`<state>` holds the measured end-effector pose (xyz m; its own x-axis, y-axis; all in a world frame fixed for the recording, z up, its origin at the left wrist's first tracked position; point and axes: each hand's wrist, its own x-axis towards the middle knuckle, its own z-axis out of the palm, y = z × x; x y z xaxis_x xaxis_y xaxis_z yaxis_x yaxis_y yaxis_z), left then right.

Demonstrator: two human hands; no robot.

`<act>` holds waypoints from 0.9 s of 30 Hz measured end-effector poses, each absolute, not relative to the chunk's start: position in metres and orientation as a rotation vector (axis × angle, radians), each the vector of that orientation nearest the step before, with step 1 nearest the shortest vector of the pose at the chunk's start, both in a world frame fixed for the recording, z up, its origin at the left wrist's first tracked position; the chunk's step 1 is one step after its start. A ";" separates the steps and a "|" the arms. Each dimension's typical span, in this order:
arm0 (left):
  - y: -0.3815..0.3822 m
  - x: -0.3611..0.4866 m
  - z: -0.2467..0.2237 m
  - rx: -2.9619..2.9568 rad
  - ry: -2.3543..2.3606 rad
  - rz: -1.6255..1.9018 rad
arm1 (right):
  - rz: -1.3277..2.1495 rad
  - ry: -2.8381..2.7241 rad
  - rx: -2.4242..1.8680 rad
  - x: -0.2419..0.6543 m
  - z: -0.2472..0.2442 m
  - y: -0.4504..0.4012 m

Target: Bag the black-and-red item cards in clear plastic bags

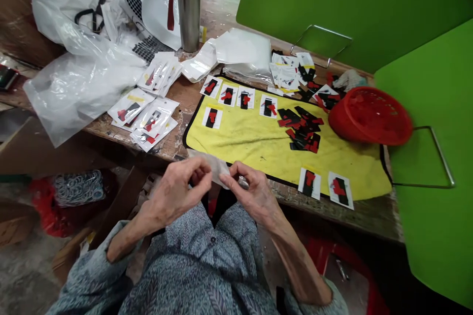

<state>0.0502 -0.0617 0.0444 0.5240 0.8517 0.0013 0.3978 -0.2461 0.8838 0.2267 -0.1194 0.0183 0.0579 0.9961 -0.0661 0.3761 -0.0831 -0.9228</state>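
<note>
Near the front edge of the yellow cloth (236, 140), my right hand (251, 189) pinches one end of a small pale plastic bag (218, 166). My left hand (185, 182) is at the bag's other side, its fingers curled and thumb close to the forefinger; whether it grips the bag cannot be made out. Several white cards with black and red pieces lie on the cloth, among them a card (212, 117) at the left and a card (340, 189) at the front right. A loose pile of black and red pieces (303, 128) lies right of the middle.
Filled bags (153, 120) lie left of the cloth. A steel flask (189, 10), white packets (244, 51) and a large plastic bag (84, 78) stand or lie behind. A red basket (369, 115) tilts at the right, beside green panels (432, 157).
</note>
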 end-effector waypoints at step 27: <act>-0.075 0.051 0.008 1.130 0.935 0.661 | 1.121 -1.673 -1.369 0.219 0.020 -0.115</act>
